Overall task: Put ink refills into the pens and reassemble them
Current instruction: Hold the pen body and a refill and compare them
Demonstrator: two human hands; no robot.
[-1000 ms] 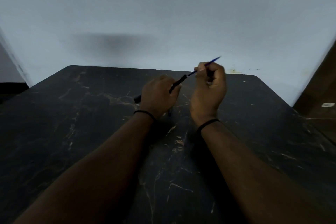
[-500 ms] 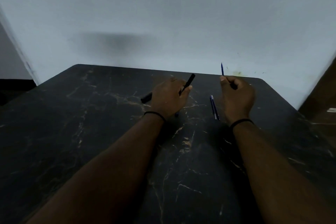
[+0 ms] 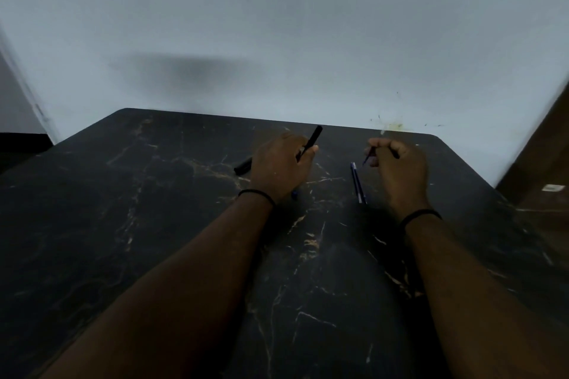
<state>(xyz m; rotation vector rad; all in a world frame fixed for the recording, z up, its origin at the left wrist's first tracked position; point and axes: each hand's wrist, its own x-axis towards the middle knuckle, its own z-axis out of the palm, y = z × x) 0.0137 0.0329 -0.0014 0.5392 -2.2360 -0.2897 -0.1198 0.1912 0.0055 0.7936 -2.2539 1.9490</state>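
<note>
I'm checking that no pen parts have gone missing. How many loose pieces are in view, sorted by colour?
Black: 2, the barrel in the left hand and a piece on the table.
Blue: 2, refills on the table and in the right hand.
Total: 4

Both forearms reaching forward and slightly inward from the bottom edge, bare, a thin dark band at each wrist. Left hand (image 3: 281, 168) back-up, fingers curled round a black pen barrel (image 3: 311, 142) that slants up and away past the thumb side. Right hand (image 3: 397, 168) well apart from the left, also back-up, fingers folded in, thumb and forefinger pinching a thin blue ink refill (image 3: 368, 158) whose short visible end points down and left. Wrists roughly level, knuckles turned away from the camera, fingertips mostly hidden behind the hands.
</note>
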